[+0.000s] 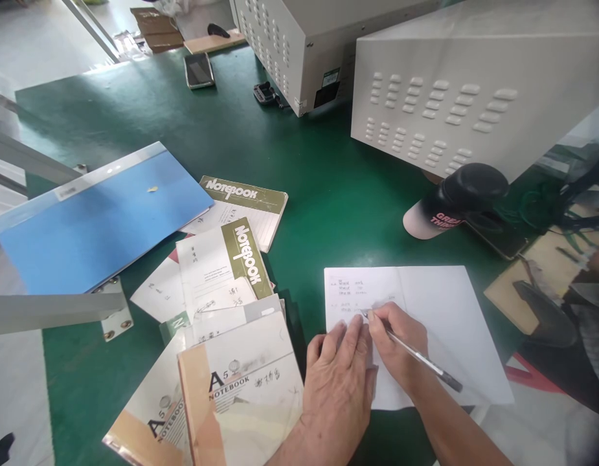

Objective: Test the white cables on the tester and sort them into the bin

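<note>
Right hand (403, 325) pinches ballpoint pen (416, 354), tip pointing upper left of frame; left hand (340, 370) flat, fingertips on paper (454, 323) just beside tip.

Counter (309, 155), front: paper (449, 317), with notebooks (250, 369) heaped to its left. Folder (100, 220) behind and left of the notebooks. Bottle (449, 200) behind the paper, before a box (425, 103).
</note>
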The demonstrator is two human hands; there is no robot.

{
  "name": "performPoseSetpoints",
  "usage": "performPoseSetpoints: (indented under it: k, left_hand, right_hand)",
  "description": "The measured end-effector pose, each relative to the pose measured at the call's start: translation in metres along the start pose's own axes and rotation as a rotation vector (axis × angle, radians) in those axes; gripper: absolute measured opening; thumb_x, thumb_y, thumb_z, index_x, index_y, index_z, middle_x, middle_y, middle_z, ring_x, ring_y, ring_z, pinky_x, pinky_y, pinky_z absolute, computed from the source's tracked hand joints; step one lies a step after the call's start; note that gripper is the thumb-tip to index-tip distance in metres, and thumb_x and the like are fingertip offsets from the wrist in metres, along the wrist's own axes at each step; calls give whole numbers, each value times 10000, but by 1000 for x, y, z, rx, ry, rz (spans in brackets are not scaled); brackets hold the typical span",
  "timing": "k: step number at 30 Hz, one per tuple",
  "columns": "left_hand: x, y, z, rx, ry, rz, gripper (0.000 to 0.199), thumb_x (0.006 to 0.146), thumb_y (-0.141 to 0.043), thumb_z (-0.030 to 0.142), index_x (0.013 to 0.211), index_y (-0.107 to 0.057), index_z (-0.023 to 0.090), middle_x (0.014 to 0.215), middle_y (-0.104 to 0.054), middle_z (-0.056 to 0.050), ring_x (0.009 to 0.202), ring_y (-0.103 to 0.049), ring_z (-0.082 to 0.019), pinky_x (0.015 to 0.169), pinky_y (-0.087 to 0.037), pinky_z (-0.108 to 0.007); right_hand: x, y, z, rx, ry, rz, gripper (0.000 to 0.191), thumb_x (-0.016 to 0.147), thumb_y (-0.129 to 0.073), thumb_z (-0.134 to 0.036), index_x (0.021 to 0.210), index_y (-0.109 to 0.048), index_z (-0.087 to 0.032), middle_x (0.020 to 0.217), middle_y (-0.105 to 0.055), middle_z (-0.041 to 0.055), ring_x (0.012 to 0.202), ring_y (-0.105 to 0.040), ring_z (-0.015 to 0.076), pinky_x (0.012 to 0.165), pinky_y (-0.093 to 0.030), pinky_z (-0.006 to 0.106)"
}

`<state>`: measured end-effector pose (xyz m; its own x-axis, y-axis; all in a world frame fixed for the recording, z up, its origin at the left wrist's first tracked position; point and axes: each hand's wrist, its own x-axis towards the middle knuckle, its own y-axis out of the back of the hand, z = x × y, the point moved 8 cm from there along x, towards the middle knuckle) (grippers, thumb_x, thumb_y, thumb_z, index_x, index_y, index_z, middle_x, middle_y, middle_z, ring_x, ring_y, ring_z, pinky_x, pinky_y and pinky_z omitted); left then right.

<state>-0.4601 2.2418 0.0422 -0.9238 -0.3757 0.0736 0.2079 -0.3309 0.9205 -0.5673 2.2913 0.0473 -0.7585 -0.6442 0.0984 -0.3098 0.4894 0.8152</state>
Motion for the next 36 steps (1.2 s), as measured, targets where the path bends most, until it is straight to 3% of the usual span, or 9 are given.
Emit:
performPoseSetpoints:
  k: [20, 36]
  left_hand:
    - [0, 4, 1, 16, -17, 48, 428, 907, -414, 395, 1295, -513, 243, 1352, -535, 55, 1146, -483, -208, 886, -410, -410]
    - [1, 3, 0, -29, 2, -13, 424, 917, -395, 385, 1303, -507, 250, 1376, -510, 46, 1170, -480, -219, 902, -420, -418]
  right_hand:
    - [-1, 3, 2, 10, -10, 12, 260, 869, -453, -348, 649, -468, -210, 561, -562, -25, 472, -516, 126, 433, -386, 219]
    - [-1, 1, 5, -13, -25, -2, 258, 871, -432, -340, 644, -441, -216, 561, -548, -23, 474, -504, 128, 437, -383, 227]
